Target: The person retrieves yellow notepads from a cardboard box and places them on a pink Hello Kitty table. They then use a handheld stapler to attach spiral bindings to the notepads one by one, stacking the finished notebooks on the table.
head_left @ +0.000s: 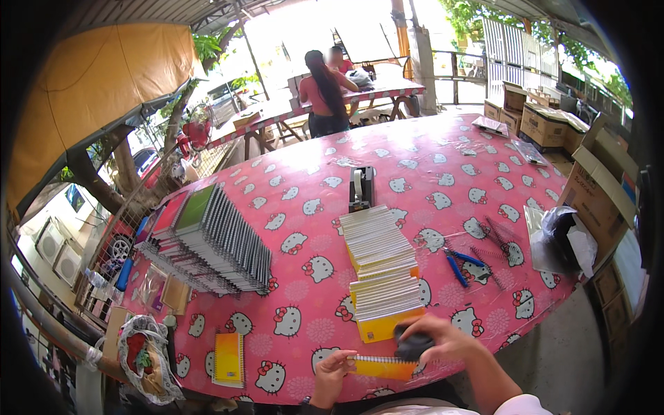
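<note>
A small yellow-orange spiral notebook (384, 369) lies at the table's near edge, its coil toward the far side. My left hand (335, 371) is closed in a pinch on the left end of its coil. In my right hand (443, 337) is a black rounded object (413, 344), over the notebook's right end; its kind does not show clearly. Just beyond, a long overlapping row of yellow-covered spiral notebooks (384, 277) runs away from me. Another yellow spiral notebook (229, 358) lies flat off to the left.
Tall stacks of spiral notebooks (221, 242) stand at left, near a plastic bag (146, 360). A black tape dispenser (361, 187) sits beyond the row. Blue-handled pliers (458, 266) and loose dark coils (494, 242) lie right. Cardboard boxes (596, 187) border the table; people (322, 93) are behind.
</note>
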A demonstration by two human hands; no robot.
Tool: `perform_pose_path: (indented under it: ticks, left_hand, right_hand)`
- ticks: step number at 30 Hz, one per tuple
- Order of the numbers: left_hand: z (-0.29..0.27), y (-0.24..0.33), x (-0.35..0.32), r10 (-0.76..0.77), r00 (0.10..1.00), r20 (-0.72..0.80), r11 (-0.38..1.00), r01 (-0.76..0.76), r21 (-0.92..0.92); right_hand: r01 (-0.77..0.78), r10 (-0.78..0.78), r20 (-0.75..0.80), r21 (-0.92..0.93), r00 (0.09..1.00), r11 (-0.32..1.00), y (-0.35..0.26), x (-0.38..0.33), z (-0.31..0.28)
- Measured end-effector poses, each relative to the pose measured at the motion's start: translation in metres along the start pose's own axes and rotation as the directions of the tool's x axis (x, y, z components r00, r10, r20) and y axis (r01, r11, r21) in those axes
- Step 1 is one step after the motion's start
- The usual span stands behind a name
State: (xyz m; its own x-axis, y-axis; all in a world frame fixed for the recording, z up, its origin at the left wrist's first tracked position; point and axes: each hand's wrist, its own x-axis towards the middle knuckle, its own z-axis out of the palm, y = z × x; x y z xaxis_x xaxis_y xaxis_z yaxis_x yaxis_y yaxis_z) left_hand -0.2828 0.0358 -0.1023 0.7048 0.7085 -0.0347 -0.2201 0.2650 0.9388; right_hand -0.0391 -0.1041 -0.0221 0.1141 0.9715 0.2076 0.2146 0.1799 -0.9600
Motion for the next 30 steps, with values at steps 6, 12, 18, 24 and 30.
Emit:
perform_pose_path:
  ticks: [6, 12, 18, 24, 30]
  left_hand:
    - [0.013, 0.018, 0.007, -0.061, 0.993, 0.1, 0.958, 0.087, -0.274]
    - [0.036, 0.043, 0.007, 0.042, 0.998, 0.056, 0.999, -0.041, -0.023]
    - [0.059, 0.054, 0.009, 0.296, 0.954, 0.045, 0.93, -0.299, 0.215]
    - [0.046, 0.043, 0.005, 0.282, 0.959, -0.035, 0.931, -0.264, 0.253]
    - [0.052, 0.048, 0.005, 0.287, 0.957, -0.05, 0.932, -0.267, 0.245]
  right_hand:
    - [-0.522, -0.079, -0.599, -0.748, 0.797, 0.409, 0.043, -0.036, -0.037]
    - [-0.198, -0.037, -0.369, -0.579, 0.929, 0.791, -0.01, -0.026, -0.016]
    - [-0.018, -0.043, -0.197, -0.296, 0.979, 0.955, -0.024, 0.008, 0.062]
    - [0.179, -0.249, -0.1, -0.452, 0.963, 0.874, -0.02, 0.015, 0.066]
    - [0.118, -0.189, -0.185, -0.341, 0.964, 0.933, -0.022, 0.014, 0.068]
